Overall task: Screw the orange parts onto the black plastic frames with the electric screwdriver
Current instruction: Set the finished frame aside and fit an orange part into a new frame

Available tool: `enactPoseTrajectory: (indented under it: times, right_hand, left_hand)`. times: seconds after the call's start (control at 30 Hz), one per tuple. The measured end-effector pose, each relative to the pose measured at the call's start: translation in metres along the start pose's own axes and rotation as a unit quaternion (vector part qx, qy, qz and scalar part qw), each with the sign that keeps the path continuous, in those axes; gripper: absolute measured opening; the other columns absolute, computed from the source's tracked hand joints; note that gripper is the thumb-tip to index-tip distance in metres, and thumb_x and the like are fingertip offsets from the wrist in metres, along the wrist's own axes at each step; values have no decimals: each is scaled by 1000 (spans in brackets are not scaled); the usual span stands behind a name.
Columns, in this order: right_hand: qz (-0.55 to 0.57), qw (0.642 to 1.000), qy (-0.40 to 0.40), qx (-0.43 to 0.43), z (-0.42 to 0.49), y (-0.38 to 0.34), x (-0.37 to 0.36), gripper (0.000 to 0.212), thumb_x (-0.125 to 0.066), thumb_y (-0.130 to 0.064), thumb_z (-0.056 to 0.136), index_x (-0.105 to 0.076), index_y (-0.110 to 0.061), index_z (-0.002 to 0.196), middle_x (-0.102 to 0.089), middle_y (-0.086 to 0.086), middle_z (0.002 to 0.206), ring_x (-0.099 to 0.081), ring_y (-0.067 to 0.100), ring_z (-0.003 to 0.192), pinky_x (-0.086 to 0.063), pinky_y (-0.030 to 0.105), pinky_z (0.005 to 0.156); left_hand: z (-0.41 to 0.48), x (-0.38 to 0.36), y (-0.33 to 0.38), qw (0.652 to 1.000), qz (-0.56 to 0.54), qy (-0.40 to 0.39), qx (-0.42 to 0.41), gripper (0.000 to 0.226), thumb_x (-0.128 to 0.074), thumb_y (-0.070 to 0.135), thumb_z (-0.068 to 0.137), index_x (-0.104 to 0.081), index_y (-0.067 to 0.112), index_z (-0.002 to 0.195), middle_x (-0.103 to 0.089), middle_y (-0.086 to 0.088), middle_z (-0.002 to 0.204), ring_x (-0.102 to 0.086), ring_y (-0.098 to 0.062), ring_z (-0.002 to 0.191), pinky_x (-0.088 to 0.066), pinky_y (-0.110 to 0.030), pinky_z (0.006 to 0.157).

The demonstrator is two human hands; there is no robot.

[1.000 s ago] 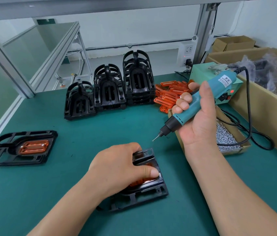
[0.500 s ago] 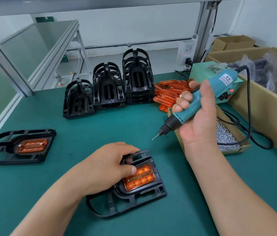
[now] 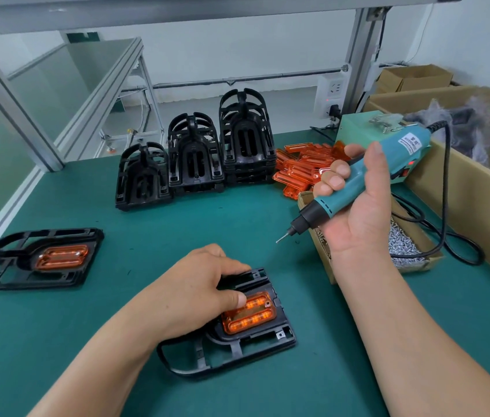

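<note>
Lower centre, the left hand (image 3: 195, 293) grips the black frame (image 3: 237, 350) on the bench (image 3: 117, 266), thumb on its orange part (image 3: 249, 316). Centre right, the right hand (image 3: 361, 212) holds the electric screwdriver (image 3: 356, 179), tip raised.

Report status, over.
Left hand holds black frame, thumb on orange part. Right hand grips electric screwdriver, bit clear of frame. Nothing between.
</note>
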State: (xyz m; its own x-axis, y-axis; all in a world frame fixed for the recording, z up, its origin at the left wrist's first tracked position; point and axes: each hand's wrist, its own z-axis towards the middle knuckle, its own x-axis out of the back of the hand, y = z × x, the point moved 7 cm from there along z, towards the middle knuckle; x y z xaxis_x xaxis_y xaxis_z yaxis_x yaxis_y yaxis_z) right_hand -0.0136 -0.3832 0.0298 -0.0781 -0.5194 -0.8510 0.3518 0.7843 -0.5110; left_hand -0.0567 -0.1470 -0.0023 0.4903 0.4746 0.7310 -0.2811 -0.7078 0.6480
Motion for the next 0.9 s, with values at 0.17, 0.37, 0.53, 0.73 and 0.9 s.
enactPoseTrajectory:
  times: [0.17, 0.37, 0.53, 0.73, 0.9]
  right_hand:
    - [8, 1000, 5, 23, 2, -11, 1, 24, -59, -39, 106, -62, -15, 101, -49, -3, 74, -48, 8, 58, -46, 23, 56]
    - [29, 997, 36, 67, 6, -42, 18, 21, -62, -36, 106, -60, -15, 103, -51, -3, 76, -49, 8, 60, -46, 22, 58]
    - [24, 992, 73, 99, 7, -73, 42, 19, -65, -35, 105, -61, -17, 100, -49, -4, 76, -47, 8, 61, -44, 22, 59]
    - [45, 985, 97, 135, 7, -93, 61, 19, -62, -35, 106, -59, -18, 97, -48, -4, 76, -46, 8, 61, -44, 22, 59]
    - [60, 982, 100, 149, 8, -103, 66, 19, -65, -36, 104, -61, -19, 96, -50, -4, 75, -47, 8, 60, -43, 21, 59]
  left_hand:
    - [1, 1, 1, 1000, 5, -3, -12, 37, -80, 34, 87, -70, 54, 116, -55, 13, 99, -57, 1, 93, -48, -25, 87]
    - [2, -3, 8, 1000, 7, -6, -24, 42, -83, 40, 83, -69, 51, 121, -58, 19, 101, -59, 4, 97, -44, -16, 83]
    - [9, 6, 15, 998, 26, 47, -35, 33, -73, 55, 90, -70, 44, 121, -62, 22, 100, -59, 7, 96, -42, -13, 78]
    - [40, 8, 65, 984, 61, 132, -103, 11, -68, 38, 97, -75, 36, 105, -68, 20, 95, -60, 2, 96, -50, -26, 89]
    - [80, -18, 125, 952, 172, 119, -222, 15, -66, 34, 100, -79, 33, 107, -73, 14, 97, -51, -15, 99, -47, -36, 88]
